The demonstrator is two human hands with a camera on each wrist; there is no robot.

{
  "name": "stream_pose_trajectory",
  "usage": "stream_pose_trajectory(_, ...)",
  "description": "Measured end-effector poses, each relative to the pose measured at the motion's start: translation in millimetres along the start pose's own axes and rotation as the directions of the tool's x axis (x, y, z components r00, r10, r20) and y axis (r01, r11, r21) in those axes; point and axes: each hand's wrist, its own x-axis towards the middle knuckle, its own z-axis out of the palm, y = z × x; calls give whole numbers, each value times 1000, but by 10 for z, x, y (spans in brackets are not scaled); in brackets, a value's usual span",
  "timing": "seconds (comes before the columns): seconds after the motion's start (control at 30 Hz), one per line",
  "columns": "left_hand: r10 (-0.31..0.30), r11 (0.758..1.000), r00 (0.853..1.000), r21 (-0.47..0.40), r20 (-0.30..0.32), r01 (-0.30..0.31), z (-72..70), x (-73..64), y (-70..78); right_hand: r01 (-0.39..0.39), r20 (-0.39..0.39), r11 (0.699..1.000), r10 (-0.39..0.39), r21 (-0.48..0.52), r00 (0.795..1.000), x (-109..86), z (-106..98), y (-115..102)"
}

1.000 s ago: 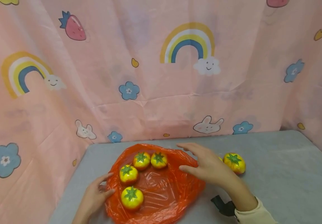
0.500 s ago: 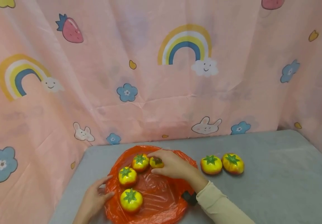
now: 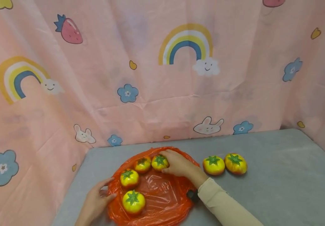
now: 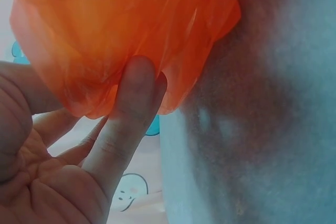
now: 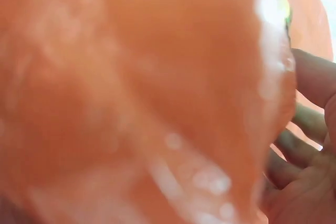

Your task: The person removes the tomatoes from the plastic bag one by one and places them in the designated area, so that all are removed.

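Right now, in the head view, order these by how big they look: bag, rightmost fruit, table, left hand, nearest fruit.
1. Table
2. Bag
3. Left hand
4. Nearest fruit and rightmost fruit: too alike to rank, with one closer to the camera.

In the head view, we lose the near side of the orange-red bag (image 3: 165,194) past the bottom edge, while the right hand (image 3: 179,164) covers part of a yellow fruit (image 3: 158,164). At the right wrist, we find the blurred bag hiding that hand's fingertips; at the left, the left hand (image 4: 73,184) is cropped, the table (image 4: 268,103) blurred.
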Motion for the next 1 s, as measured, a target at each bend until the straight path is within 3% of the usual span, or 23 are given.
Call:
stream_pose_trajectory(0.23, -11, 1000, 1000, -24, 14, 12, 24, 4, -12, -4, 42, 1000, 3, 6, 999, -74, 33, 1)
stream_pose_trajectory(0.73, -5, 1000, 1000, -30, 12, 6, 23, 12, -17, 89, 86, 995, -85, -41, 993, -213, 32, -99)
stream_pose_trajectory(1.0, -27, 999, 999, -39, 18, 28, 20, 2, -5, 40, 75, 998, -36, -58, 997, -239, 77, -140)
